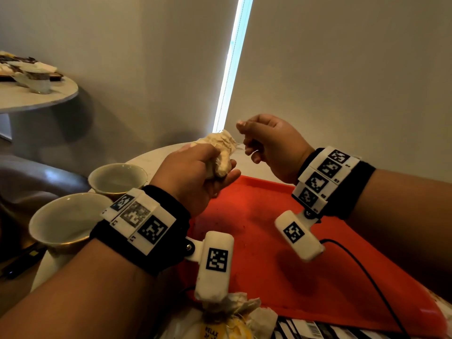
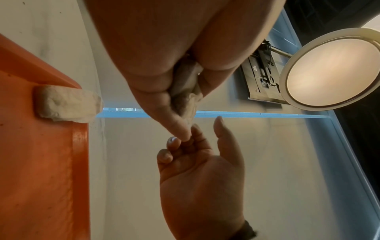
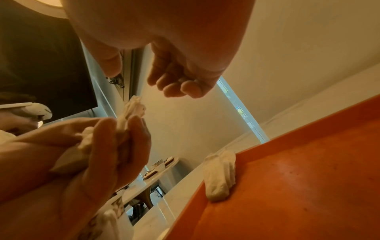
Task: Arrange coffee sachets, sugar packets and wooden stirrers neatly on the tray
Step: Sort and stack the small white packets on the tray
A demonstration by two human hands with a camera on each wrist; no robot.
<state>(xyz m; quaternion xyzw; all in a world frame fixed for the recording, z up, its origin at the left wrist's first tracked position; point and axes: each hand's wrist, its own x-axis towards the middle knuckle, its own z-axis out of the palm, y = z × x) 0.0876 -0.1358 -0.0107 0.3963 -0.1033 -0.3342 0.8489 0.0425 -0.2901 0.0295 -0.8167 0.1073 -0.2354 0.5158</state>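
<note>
My left hand [image 1: 195, 172] grips a crumpled white sachet [image 1: 221, 150] above the far left corner of the orange tray [image 1: 269, 228]. The sachet pokes out between the fingers in the left wrist view [image 2: 187, 91] and the right wrist view [image 3: 131, 108]. My right hand [image 1: 266, 143] hovers just right of it, fingers loosely curled, thumb apart, holding nothing that shows. Its fingertips [image 2: 174, 142] meet my left fingertip. Another white sachet [image 3: 220, 175] lies over the tray's far rim [image 2: 80, 146]. No stirrers are in view.
Two pale cups [image 1: 117, 177] [image 1: 66, 221] stand left of the tray. A heap of sachets [image 1: 232, 319] and striped packets [image 1: 305, 331] lie at the near edge. A black cable [image 1: 367, 272] crosses the tray's right side. A second round table [image 1: 36, 96] with dishes stands far left.
</note>
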